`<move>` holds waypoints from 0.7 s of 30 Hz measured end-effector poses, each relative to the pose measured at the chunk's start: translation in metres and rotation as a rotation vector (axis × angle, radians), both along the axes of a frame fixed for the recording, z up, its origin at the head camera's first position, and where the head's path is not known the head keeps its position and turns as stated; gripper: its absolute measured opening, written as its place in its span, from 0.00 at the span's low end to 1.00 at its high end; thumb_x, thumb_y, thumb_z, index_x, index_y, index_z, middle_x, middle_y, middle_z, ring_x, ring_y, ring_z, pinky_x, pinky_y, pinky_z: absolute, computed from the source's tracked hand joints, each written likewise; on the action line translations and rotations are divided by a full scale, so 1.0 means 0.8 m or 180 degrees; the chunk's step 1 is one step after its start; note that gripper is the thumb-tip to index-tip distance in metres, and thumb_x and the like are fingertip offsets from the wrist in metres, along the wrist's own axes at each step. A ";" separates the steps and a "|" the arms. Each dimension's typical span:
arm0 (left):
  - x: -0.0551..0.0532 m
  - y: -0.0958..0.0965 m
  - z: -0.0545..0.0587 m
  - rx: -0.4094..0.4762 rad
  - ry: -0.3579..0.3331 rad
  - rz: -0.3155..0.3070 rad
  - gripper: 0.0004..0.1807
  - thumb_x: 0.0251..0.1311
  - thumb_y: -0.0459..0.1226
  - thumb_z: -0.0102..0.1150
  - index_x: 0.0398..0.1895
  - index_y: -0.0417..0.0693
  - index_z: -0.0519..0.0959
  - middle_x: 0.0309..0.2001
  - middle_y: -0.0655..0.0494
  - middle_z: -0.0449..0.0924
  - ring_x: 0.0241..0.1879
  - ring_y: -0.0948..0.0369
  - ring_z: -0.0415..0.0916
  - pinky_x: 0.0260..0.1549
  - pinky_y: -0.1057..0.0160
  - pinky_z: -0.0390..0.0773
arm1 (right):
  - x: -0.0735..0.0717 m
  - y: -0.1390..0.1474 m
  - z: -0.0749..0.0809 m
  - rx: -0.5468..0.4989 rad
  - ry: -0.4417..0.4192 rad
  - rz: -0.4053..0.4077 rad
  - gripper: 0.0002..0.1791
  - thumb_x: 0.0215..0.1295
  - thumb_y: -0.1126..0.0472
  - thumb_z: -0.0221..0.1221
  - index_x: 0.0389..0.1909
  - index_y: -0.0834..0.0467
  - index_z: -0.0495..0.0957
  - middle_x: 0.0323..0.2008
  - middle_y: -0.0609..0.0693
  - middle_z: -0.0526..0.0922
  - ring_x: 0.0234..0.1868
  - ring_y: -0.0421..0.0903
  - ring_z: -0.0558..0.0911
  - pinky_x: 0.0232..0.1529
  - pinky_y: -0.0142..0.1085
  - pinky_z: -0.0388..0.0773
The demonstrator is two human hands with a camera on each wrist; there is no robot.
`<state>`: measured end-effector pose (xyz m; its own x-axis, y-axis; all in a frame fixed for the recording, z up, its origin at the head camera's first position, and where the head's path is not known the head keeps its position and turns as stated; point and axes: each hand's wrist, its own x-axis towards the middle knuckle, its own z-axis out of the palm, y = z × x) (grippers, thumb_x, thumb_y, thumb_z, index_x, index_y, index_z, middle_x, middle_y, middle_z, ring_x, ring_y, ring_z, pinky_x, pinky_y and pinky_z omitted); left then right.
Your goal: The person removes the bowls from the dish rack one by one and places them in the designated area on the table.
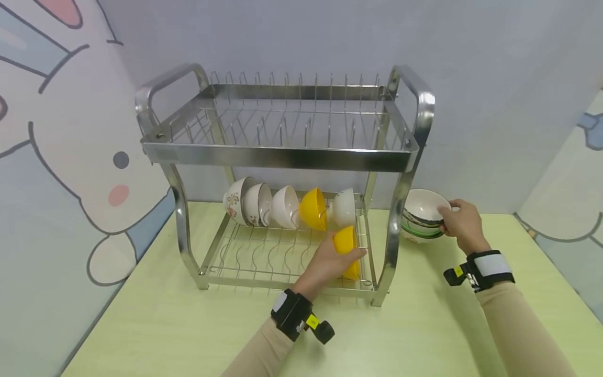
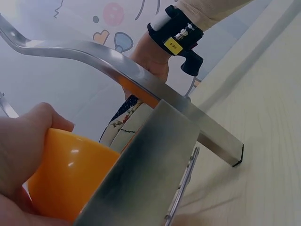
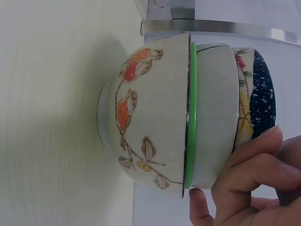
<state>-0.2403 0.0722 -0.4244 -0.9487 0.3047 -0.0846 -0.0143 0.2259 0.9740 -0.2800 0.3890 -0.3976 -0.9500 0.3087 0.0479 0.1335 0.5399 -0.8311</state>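
My left hand (image 1: 325, 264) grips a yellow bowl (image 1: 345, 242) tipped on its side at the front right of the rack's lower tier. In the left wrist view, its thumb and fingers lie round the yellow bowl (image 2: 70, 174), close behind the rack's front bar. To the right of the rack, my right hand (image 1: 462, 225) pinches the rim of the top bowl (image 1: 426, 203) in a nested stack. That patterned bowl has a dark blue speckled band (image 3: 264, 94). Beneath it sit a pale bowl (image 3: 214, 113), a green rim (image 3: 192, 117) and a flowered white bowl (image 3: 155, 103) at the bottom.
A two-tier metal dish rack (image 1: 282, 157) stands on the pale green table (image 1: 141, 324). Along the lower tier's back row lean a flowered bowl (image 1: 234, 201), white bowls (image 1: 285, 207) and a yellow bowl (image 1: 312, 209). The rack's right leg (image 1: 393, 235) stands between my hands.
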 end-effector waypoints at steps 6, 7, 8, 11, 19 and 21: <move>0.000 -0.002 0.003 -0.0233 0.0091 0.0018 0.30 0.47 0.56 0.66 0.50 0.58 0.66 0.39 0.54 0.74 0.35 0.56 0.72 0.34 0.56 0.75 | 0.011 -0.004 0.012 0.0034 -0.0068 -0.0064 0.38 0.71 0.47 0.42 0.60 0.81 0.53 0.28 0.57 0.70 0.17 0.39 0.72 0.16 0.30 0.71; -0.001 -0.002 0.003 -0.0259 0.0106 0.0028 0.30 0.47 0.57 0.66 0.50 0.58 0.66 0.39 0.54 0.74 0.35 0.57 0.72 0.34 0.56 0.75 | 0.014 -0.006 0.016 0.0029 -0.0035 -0.0109 0.39 0.71 0.46 0.42 0.61 0.80 0.52 0.29 0.57 0.70 0.17 0.39 0.71 0.15 0.31 0.70; -0.001 -0.002 0.004 -0.0281 0.0127 0.0030 0.30 0.46 0.57 0.66 0.50 0.59 0.66 0.39 0.55 0.74 0.35 0.57 0.72 0.34 0.56 0.75 | 0.017 -0.007 0.021 0.0034 0.0016 -0.0158 0.39 0.70 0.45 0.42 0.62 0.79 0.51 0.31 0.57 0.70 0.17 0.39 0.71 0.16 0.31 0.70; -0.003 -0.002 0.002 -0.0315 0.0218 0.0047 0.29 0.45 0.56 0.67 0.48 0.60 0.68 0.37 0.55 0.75 0.34 0.57 0.73 0.32 0.56 0.75 | 0.028 -0.014 0.036 0.0010 0.0147 -0.0264 0.40 0.70 0.43 0.42 0.65 0.75 0.48 0.43 0.63 0.68 0.20 0.39 0.72 0.18 0.29 0.72; -0.005 -0.002 0.000 -0.0395 0.0568 0.0039 0.31 0.44 0.53 0.69 0.53 0.60 0.70 0.36 0.57 0.76 0.33 0.58 0.73 0.32 0.57 0.77 | 0.066 -0.041 0.070 -0.0258 0.0571 -0.0068 0.30 0.70 0.44 0.46 0.58 0.67 0.61 0.52 0.57 0.66 0.23 0.41 0.77 0.19 0.26 0.75; -0.005 -0.001 0.001 -0.0409 0.0636 0.0038 0.34 0.43 0.53 0.70 0.55 0.59 0.70 0.37 0.57 0.76 0.33 0.58 0.74 0.31 0.58 0.78 | 0.077 -0.047 0.076 -0.0267 0.0690 0.0007 0.27 0.70 0.46 0.48 0.55 0.65 0.66 0.47 0.54 0.68 0.23 0.42 0.77 0.18 0.27 0.75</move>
